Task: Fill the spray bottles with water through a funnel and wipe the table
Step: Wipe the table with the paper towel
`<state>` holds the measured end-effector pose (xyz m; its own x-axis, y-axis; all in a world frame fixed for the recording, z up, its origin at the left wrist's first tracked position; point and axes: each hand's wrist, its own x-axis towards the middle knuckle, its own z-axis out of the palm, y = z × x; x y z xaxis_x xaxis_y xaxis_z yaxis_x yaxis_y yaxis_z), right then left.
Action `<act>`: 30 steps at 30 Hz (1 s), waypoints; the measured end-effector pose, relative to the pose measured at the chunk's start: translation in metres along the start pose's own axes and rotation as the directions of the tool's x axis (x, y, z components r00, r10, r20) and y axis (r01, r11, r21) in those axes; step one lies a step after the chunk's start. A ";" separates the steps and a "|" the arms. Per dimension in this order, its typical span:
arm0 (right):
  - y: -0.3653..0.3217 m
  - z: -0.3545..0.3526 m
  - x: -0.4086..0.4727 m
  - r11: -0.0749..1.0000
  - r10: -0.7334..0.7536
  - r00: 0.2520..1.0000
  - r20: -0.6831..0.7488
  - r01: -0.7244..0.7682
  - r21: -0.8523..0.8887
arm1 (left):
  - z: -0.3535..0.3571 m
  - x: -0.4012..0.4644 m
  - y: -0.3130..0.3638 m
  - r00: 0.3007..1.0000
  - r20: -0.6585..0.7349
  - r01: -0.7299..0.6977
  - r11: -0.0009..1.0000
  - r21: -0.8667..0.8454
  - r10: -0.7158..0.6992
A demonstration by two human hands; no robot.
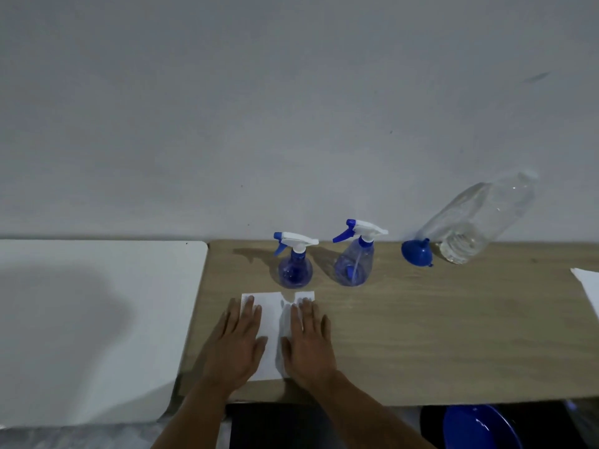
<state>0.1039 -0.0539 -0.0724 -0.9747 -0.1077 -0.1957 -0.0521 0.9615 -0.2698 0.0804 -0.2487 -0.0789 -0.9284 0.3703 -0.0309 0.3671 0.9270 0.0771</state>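
With both flat hands, left hand (238, 343) and right hand (308, 341), pressing the white paper sheet (275, 322), sweep evenly across the wooden surface (437, 335), clear of the blue spray bottles (324, 260).

My table (421, 335) looks like matt, pale wood grain. The sheet (275, 319) under my palms seems thin white paper. Both spray bottles (295, 270) (354, 267) are glossy blue-tinted plastic; the funnel (415, 252) is smooth blue plastic, the big bottle (479, 222) clear plastic.
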 end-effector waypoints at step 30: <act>0.035 0.000 0.025 0.975 -0.195 0.981 0.015 0.196 -0.103 | 0.012 0.034 0.027 0.996 0.047 -0.080 0.997 0.014 0.079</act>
<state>0.0779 -0.0229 -0.0869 -0.9424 -0.2972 -0.1535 -0.2639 0.9426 -0.2043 0.0594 -0.2100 -0.0896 -0.8927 0.4450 -0.0714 0.4410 0.8951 0.0651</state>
